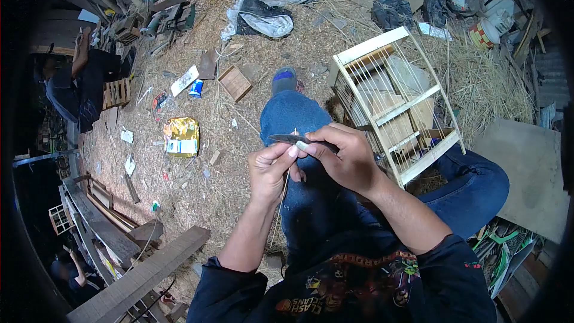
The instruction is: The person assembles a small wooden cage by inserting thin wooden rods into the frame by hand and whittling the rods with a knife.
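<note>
Now, beside the slatted wooden cage (408, 106), your left hand (268, 173) pinches a thin strip (281, 204), your right hand (354, 161) the knife (284, 138), seemingly mid-trim, wanting steady thumbs.

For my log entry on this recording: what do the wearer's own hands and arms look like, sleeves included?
The left hand and right hand are gloveless, with no watch or bracelet visible. Dark, short sleeves reach about the elbows; the right one carries small red markings. They belong to a dark shirt with a colourful front print.
</note>
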